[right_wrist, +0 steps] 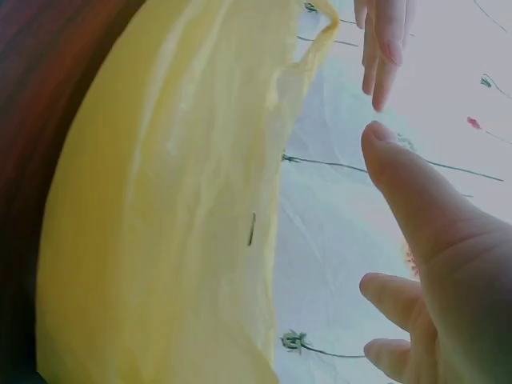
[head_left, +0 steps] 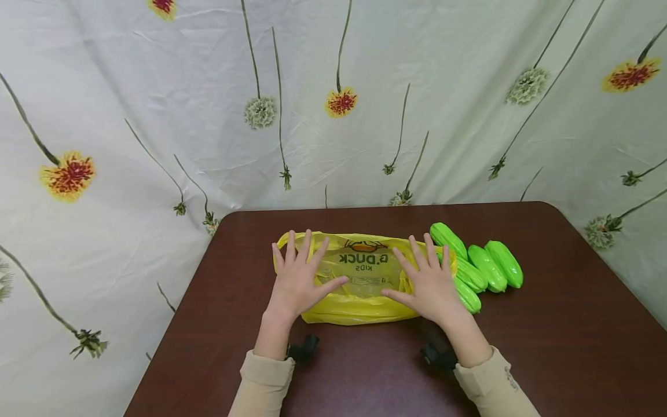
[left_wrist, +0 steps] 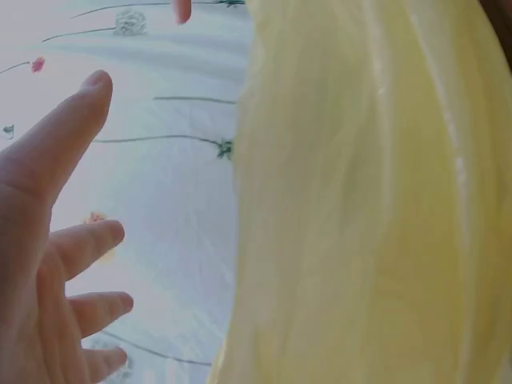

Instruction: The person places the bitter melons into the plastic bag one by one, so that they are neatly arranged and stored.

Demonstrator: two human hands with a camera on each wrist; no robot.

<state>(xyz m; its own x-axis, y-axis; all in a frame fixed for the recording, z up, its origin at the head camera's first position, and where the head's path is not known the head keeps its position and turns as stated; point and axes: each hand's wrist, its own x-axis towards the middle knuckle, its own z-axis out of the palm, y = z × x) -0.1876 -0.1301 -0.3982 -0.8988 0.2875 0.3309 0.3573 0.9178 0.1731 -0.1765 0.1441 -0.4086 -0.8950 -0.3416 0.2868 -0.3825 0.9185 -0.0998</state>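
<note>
A yellow plastic bag (head_left: 359, 310) with printed lettering stands on the table, its mouth spread wide toward the head camera. Over the bag's left side my left hand (head_left: 297, 281) is held with fingers straight and spread. My right hand (head_left: 431, 286) is spread the same way over the right side. Neither hand grips anything. In the left wrist view, a gap separates the left hand (left_wrist: 48, 264) from the bag wall (left_wrist: 352, 200). The right wrist view likewise shows the right hand (right_wrist: 448, 264) apart from the bag (right_wrist: 176, 200).
Several bright green, ridged, cucumber-like vegetables (head_left: 502, 263) lie in a cluster just right of the bag, some partly hidden by it and the right hand. The dark brown table (head_left: 563, 324) ends at a flower-printed curtain (head_left: 208, 104) behind.
</note>
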